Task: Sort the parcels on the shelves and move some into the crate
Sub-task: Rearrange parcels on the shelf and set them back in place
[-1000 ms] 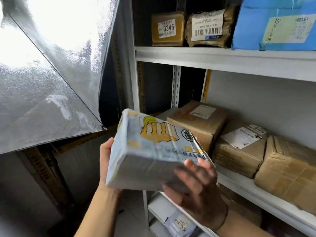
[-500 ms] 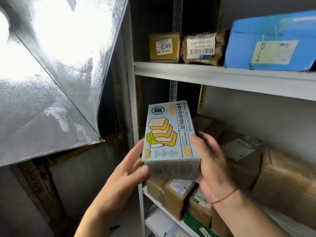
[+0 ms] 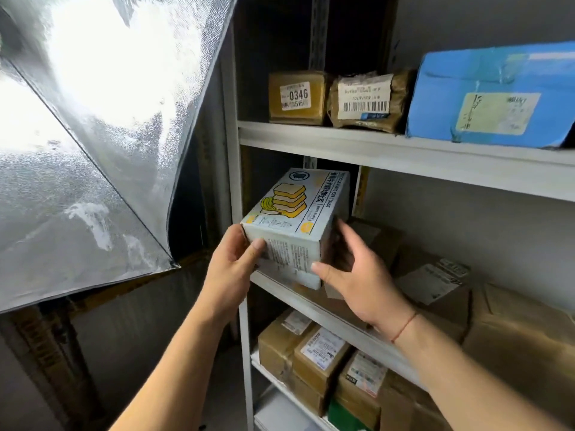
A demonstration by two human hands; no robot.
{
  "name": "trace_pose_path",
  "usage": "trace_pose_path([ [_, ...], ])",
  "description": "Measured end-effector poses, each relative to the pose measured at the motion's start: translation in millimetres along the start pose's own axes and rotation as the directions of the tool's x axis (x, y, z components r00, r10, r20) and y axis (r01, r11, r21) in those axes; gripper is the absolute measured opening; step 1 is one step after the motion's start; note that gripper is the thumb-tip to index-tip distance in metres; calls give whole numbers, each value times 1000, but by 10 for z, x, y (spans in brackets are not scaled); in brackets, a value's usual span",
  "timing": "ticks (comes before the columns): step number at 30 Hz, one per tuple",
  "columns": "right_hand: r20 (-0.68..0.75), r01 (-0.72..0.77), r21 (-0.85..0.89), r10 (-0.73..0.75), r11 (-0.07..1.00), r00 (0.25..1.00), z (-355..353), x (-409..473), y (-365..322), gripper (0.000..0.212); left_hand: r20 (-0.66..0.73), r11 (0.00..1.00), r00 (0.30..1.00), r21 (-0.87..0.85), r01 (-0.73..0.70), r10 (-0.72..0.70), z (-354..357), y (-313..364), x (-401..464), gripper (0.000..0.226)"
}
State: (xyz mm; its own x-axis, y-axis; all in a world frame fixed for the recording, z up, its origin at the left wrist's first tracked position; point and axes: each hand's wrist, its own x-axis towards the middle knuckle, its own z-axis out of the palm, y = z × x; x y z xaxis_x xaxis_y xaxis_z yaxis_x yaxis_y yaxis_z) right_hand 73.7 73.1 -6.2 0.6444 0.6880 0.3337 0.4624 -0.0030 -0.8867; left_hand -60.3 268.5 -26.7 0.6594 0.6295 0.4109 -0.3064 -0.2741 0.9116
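Both hands, left hand (image 3: 231,265) and right hand (image 3: 357,275), clamp the toast box (image 3: 295,225), now turned upright and carried in to the middle shelf's (image 3: 345,325) left front corner: shelving it, I'd say, not crating.

Head view — close, forward-down (toward shelves (image 3: 404,157))

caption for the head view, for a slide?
Both hands, left hand and right hand, hold a toast box at the middle shelf.
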Motion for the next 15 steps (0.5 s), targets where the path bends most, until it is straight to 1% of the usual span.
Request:
trace_pose_path([
  [3, -118, -61, -53, 54, 997, 992, 23, 171, 17, 83, 8, 997, 998, 49, 66, -67, 133, -86, 316, 45],
  [5, -179, -91, -83, 74, 992, 981, 5, 289, 37, 80, 5, 995, 997, 73, 71, -72, 239, -110, 503, 46],
  [7, -205, -121, -109, 97, 987, 974, -22, 398, 1, 75, -2, 994, 999, 98, 54, -54, 341, -145, 663, 41],
  [10, -229, -171, -113, 142, 979, 963, -67, 486, -78, 71, 4, 994, 997, 79, 81, -81, 464, -219, 810, 37],
  [12, -251, -187, -152, 145, 970, 957, -87, 463, -88, 69, 54, 993, 992, 48, 112, -114, 514, -267, 838, 38],
  [15, -269, -220, -260, 149, 940, 951, -168, 287, -82, 70, 154, 994, 982, 27, 109, -112, 592, -289, 812, 45],
])
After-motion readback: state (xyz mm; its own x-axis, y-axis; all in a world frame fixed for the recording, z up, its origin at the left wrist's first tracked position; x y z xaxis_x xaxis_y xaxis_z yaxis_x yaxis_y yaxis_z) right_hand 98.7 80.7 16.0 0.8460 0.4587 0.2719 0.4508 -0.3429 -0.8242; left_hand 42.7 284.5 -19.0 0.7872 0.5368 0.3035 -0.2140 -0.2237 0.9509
